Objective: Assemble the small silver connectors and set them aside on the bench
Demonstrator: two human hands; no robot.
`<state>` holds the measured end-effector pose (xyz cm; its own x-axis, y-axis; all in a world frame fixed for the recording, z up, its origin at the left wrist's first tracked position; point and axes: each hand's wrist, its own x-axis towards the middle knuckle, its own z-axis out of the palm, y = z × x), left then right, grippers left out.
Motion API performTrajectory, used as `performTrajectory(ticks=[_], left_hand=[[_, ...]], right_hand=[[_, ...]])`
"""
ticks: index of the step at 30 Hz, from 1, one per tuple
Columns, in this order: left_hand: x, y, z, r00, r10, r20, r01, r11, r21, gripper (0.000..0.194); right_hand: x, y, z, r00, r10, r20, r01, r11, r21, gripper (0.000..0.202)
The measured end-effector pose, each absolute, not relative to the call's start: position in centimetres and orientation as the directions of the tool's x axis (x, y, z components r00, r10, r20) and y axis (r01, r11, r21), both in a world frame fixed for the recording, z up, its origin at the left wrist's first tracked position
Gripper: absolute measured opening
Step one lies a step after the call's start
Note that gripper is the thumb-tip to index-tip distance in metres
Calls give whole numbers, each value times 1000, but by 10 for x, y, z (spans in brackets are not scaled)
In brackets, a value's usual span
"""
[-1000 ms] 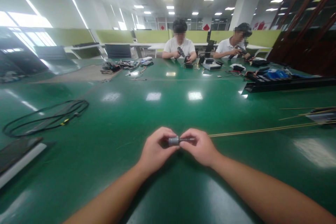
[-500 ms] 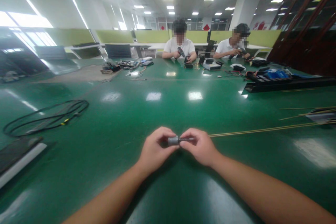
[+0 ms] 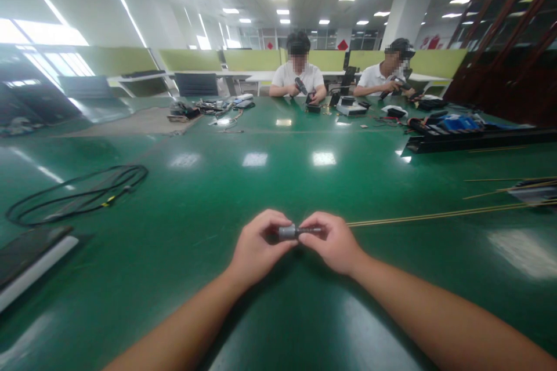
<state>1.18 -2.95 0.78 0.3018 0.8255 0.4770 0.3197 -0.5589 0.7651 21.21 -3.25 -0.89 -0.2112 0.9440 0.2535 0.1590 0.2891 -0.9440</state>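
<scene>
Between my hands, just above the green table [image 3: 287,179], lies a small grey cylinder with a thin dark shaft [image 3: 287,233], held level. My left hand [image 3: 260,243] is closed round the cylinder end, thumb below and fingers above. With thumb and fingertips, my right hand [image 3: 331,242] pinches at the shaft, which points right. The fingertips of both hands almost meet where shaft and cylinder join. The exact kind of part is too small to make out.
Thin yellow rods [image 3: 418,218] run from beside my right hand to the right edge. A black coiled cable [image 3: 78,194] and a dark flat device [image 3: 32,261] lie left. Across the table, two people [image 3: 298,78] work with power drills [image 3: 300,86] among parts.
Both hands keep the same grip and place on the part. The person at the far right has turned their head slightly.
</scene>
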Motion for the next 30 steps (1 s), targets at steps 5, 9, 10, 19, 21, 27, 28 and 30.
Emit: performTrajectory(ticks=[5, 9, 10, 19, 21, 27, 28, 30], left_hand=[[11, -29, 7, 299, 829, 473, 310, -553, 773, 19], [10, -29, 6, 295, 828, 477, 318, -555, 769, 20], [10, -29, 6, 295, 828, 477, 320, -556, 767, 20], [9, -29, 7, 288, 830, 478, 318, -554, 769, 20], [9, -28, 7, 288, 832, 474, 314, -550, 774, 20], [9, -29, 9, 284, 836, 470, 338, -546, 767, 19], [9, -29, 9, 282, 838, 468, 339, -543, 768, 19], [9, -28, 8, 274, 842, 466, 333, -537, 775, 20]], right_hand=[[212, -33, -9, -212, 945, 250, 157, 285, -945, 6], [212, -32, -9, -208, 942, 264, 164, 300, -940, 6], [212, -32, -9, -206, 941, 267, 165, 302, -939, 6], [212, -32, -9, -206, 945, 254, 161, 289, -944, 7], [213, -32, -9, -205, 946, 252, 160, 286, -945, 8], [213, -32, -8, -207, 949, 237, 168, 274, -947, 8], [213, -33, -8, -207, 950, 233, 168, 269, -948, 8], [213, -33, -8, -210, 952, 220, 154, 255, -955, 9]])
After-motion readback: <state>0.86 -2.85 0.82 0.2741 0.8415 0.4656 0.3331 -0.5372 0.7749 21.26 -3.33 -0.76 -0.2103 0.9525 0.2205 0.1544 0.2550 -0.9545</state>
